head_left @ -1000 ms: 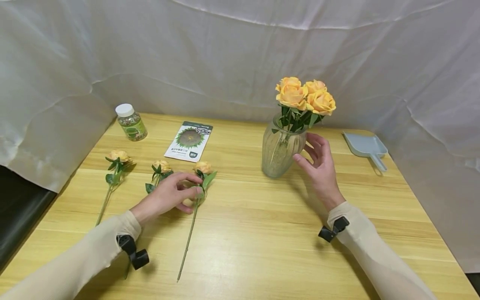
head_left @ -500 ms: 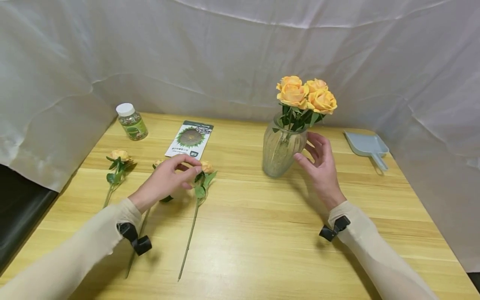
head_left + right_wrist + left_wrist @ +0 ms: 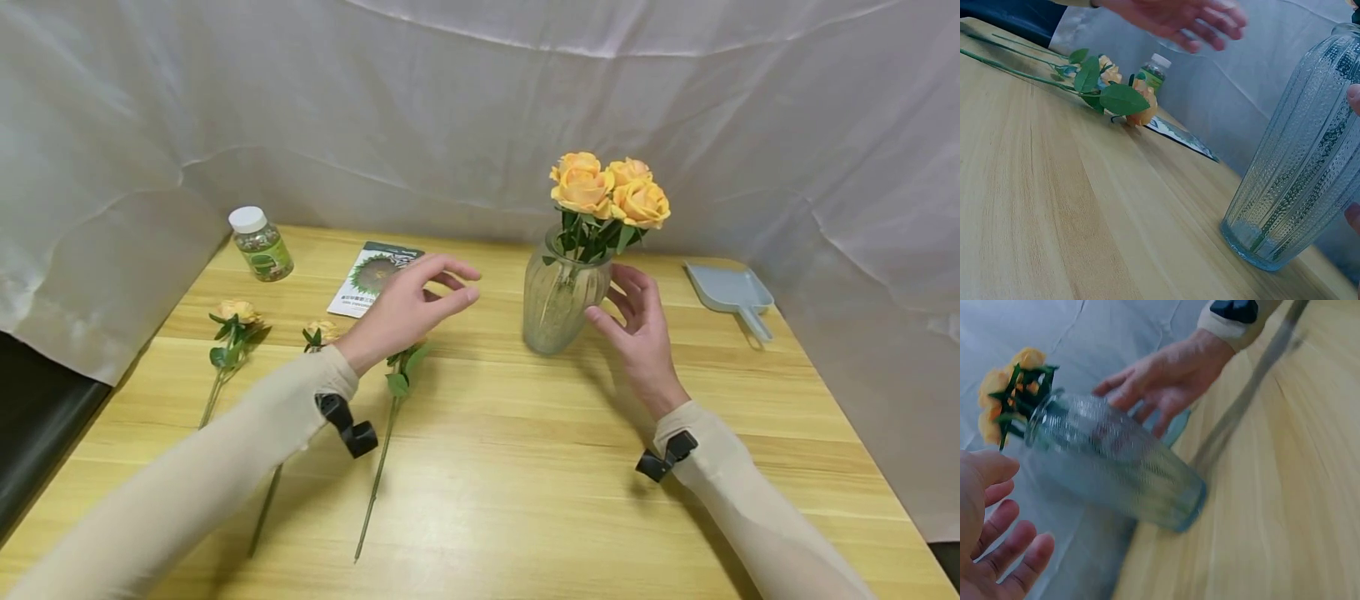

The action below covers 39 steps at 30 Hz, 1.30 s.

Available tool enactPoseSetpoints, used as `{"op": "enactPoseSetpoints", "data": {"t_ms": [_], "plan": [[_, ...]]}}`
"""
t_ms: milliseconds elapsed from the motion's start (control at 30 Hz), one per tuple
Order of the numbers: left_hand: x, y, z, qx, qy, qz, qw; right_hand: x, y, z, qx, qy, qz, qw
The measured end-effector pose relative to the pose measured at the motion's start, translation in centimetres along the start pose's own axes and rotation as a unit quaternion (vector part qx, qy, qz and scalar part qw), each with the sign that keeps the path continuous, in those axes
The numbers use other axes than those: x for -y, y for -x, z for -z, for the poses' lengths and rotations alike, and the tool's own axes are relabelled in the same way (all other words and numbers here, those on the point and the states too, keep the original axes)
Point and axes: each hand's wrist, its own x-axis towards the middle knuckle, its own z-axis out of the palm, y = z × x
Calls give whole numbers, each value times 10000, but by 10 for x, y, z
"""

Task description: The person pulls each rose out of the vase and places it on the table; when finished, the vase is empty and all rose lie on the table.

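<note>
My left hand hangs in the air over the seed packet's right side, fingers loosely bent and holding nothing. A ribbed glass vase stands to its right with several yellow roses in it. My right hand holds the vase by its right side, thumb in front and fingers farther back. In the right wrist view, two fingertips lie against the glass. Loose roses lie on the left: a left one, a middle one and a right one, whose bloom my left hand hides.
A sunflower seed packet lies behind the roses, partly covered by my left hand. A white-capped jar stands at the back left. The light blue dustpan sits at the back right. Pale cloth hangs behind the wooden table.
My left hand has left the right-hand rose, first moving back, then right and up toward the vase. That rose stays on the table. My right hand has stayed at the vase.
</note>
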Motion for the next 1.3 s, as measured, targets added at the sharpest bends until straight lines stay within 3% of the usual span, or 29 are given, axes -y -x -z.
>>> {"op": "enactPoseSetpoints", "data": {"t_ms": [300,667,867,1100,1300], "plan": [[-27,-37,-32,-53,382,-581,9976,-1,-1,1,33,27,18,10000],[-45,-63,-51,-289,270,-1139,9927,0,-1,0,92,55,18,9999],[-52,-73,-63,-360,4,-1200,9921,0,0,2,86,68,24,9999],[-55,-79,-74,-276,-210,-1045,9939,-2,0,1,72,110,47,9999],[-55,-82,-78,-369,-157,-1000,9942,-3,0,1,72,96,62,9999]]}}
